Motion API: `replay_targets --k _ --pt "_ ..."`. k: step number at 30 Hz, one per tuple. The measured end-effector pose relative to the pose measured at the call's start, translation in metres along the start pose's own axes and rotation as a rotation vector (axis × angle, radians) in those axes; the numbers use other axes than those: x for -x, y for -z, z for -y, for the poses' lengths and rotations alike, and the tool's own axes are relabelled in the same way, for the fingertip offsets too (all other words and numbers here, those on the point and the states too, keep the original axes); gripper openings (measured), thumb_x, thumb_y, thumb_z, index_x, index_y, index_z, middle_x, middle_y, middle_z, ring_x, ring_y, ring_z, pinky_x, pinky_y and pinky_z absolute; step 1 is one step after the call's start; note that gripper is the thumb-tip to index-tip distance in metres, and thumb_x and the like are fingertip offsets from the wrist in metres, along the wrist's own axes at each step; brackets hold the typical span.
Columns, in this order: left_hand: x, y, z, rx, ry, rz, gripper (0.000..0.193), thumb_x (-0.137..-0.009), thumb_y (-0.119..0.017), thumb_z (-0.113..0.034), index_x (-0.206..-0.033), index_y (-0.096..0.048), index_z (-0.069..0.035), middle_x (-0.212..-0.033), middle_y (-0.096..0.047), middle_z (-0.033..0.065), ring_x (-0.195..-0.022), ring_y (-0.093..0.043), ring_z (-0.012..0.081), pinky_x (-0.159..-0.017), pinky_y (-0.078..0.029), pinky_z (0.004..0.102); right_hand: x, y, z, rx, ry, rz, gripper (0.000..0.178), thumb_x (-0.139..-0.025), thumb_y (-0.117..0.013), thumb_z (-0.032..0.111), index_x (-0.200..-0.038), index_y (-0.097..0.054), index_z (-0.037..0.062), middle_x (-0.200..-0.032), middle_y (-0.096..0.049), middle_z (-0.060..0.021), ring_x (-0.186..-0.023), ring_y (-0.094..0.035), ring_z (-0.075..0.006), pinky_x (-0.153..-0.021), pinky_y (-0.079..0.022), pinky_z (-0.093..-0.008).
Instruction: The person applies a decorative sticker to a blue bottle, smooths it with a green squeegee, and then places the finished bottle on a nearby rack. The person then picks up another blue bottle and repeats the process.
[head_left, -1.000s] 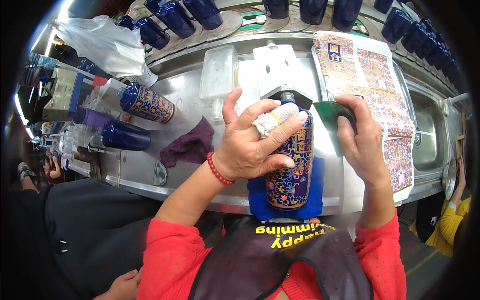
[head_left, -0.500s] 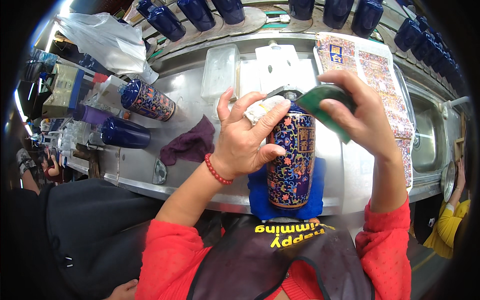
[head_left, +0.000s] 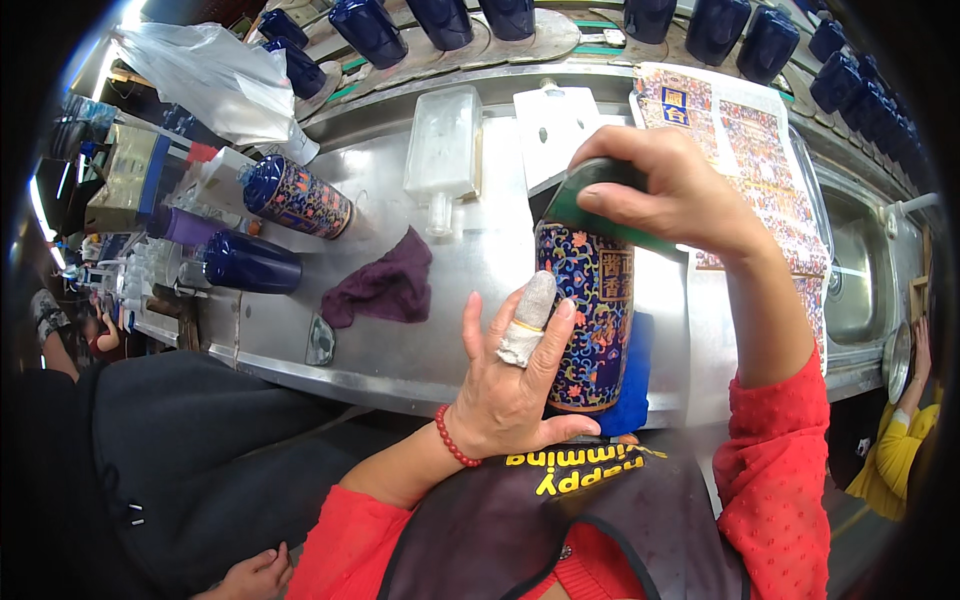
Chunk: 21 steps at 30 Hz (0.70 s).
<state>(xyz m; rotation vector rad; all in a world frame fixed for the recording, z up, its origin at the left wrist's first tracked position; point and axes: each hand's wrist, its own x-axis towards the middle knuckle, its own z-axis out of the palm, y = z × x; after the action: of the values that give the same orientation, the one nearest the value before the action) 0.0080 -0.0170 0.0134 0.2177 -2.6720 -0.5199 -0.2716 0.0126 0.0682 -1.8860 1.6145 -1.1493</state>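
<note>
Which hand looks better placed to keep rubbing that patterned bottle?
Probably the right hand: it holds the green pad on top of the patterned bottle. The left hand steadies the bottle's side.

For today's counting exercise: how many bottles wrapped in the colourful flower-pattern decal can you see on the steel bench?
2. One patterned bottle stands upright between the left hand and right hand; another patterned bottle lies on its side at the bench's left. Plain blue bottles aren't counted; more may be hidden.
</note>
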Motion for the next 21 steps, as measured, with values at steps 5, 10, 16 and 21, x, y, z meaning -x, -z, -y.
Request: replay_targets --k 5,10,16,21 --pt "0.004 -0.009 0.007 0.027 -0.041 -0.051 0.120 -0.072 -0.086 -0.055 -0.154 -0.028 0.010 -0.140 -0.056 0.0266 -0.138 -0.045 0.0477 -0.118 -0.002 0.0674 0.008 -0.002 -0.002 0.059 -0.081 -0.221 0.024 -0.089 -0.072 0.017 -0.106 -0.068 0.0005 -0.086 -0.070 -0.0112 -0.080 -0.068 -0.0203 -0.076 -0.053 -0.0330" --pt "0.015 -0.020 0.026 0.219 -0.075 -0.017 0.127 -0.073 -0.087 -0.052 -0.156 -0.017 0.012 -0.147 -0.049 0.0308 -0.147 -0.035 0.0473 -0.121 0.000 0.0631 0.041 -0.001 0.003 -0.019 -0.197 -0.413 0.027 -0.090 -0.074 0.020 -0.110 -0.069 0.0021 -0.098 -0.069 -0.0059 -0.086 -0.066 -0.0149 -0.078 -0.054 -0.0286" --pt "-0.031 0.001 0.057 0.193 -0.136 -0.050 0.117 -0.086 -0.043 -0.085 -0.159 -0.020 0.003 -0.159 -0.036 0.0233 -0.151 -0.022 0.0457 -0.118 -0.005 0.0665 0.093 -0.025 0.010 -0.543 -0.377 -0.633 0.024 -0.093 -0.074 0.014 -0.111 -0.066 0.0005 -0.098 -0.070 -0.0027 -0.087 -0.064 -0.0076 -0.078 -0.051 -0.0219" --pt "-0.080 0.018 0.057 -0.132 -0.301 0.072 0.095 -0.091 -0.040 -0.079 -0.151 -0.046 -0.005 -0.142 -0.059 0.0149 -0.147 -0.034 0.0358 -0.119 -0.007 0.0656 0.117 -0.040 0.009 -0.543 -0.435 -0.671 0.021 -0.094 -0.072 0.011 -0.111 -0.066 0.0006 -0.097 -0.069 -0.0016 -0.086 -0.062 -0.0067 -0.077 -0.050 -0.0216"
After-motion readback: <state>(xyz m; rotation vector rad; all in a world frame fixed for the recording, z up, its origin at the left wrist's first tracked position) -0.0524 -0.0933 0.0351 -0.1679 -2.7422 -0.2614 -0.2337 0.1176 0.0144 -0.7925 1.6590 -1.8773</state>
